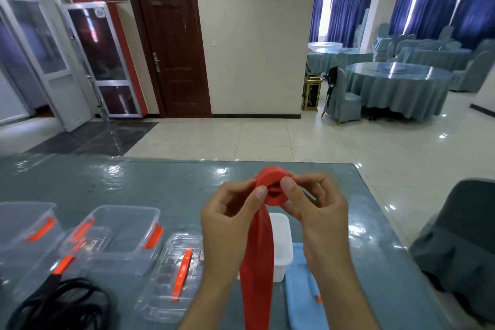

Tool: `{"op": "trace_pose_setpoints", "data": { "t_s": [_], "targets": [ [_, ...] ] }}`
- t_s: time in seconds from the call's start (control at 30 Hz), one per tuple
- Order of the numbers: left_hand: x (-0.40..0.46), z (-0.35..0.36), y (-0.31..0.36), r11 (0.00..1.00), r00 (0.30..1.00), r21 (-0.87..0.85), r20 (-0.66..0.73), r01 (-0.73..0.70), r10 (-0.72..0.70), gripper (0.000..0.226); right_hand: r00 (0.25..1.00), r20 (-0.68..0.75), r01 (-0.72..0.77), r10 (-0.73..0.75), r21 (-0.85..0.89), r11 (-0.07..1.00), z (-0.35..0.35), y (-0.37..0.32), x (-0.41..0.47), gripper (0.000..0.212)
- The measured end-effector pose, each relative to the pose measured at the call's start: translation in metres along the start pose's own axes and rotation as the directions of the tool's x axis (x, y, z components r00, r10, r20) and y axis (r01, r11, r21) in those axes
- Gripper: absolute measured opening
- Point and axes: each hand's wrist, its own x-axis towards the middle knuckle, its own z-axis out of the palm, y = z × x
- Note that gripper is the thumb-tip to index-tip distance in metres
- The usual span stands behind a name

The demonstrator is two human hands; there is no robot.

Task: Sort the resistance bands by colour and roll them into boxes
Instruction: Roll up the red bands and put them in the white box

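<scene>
1. Rolling the red band [270, 187] into a coil, held up over the table [160, 185] between both hands; step in hand judged to be the rolling, roughly midway, since a long tail is still hanging straight down between the wrists.
2. Left hand [230, 211] pinching the near left rim of the coil, thumb tip pressing on the edge, remaining fingers curling behind.
3. Right hand [313, 201] pinching the right side of the coil, thumb lying across the face near the centre, fingers wrapping round the far side.
4. Lying on the table: a blue band [302, 289] just right of the red tail, and black bands [61, 303] in a loose heap at lower left.
5. Waiting nearby: two clear boxes [123, 236] with orange clips to the left, a clear lid [174, 276] lying flat beside them, and a white box [281, 244] directly behind the hanging tail.
6. Next move probably calling for turning the coil toward the body while keeping the tail taut and the edges aligned, then lowering it into a box.
7. Hard to make out: end of the red tail, cut off by the lower frame edge; contents of the white box, partly hidden by band and hands; number of black bands in the tangle; which box is meant for red.
</scene>
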Motion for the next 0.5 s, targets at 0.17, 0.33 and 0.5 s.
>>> {"op": "trace_pose_setpoints", "data": {
  "t_s": [0.17, 0.33, 0.5],
  "targets": [
    [-0.011, 0.014, -0.009, 0.998, 0.998, -0.007, -0.001, 0.068, -0.068, 0.025, 0.998, -0.052, -0.036, 0.043, 0.136, 0.99, -0.003, 0.011, -0.001, 0.024],
    [-0.006, 0.01, -0.006, 1.0, 0.998, -0.021, -0.058, 0.008, -0.009, 0.016, 0.994, 0.046, -0.106, 0.103, 0.072, 0.992, -0.01, 0.02, -0.001, 0.038],
    [-0.007, 0.003, -0.003, 0.999, 0.999, 0.027, 0.048, 0.019, -0.021, 0.022, 1.0, -0.006, 0.003, -0.003, 0.02, 1.0, -0.007, 0.016, -0.005, 0.033]
  ]
}}
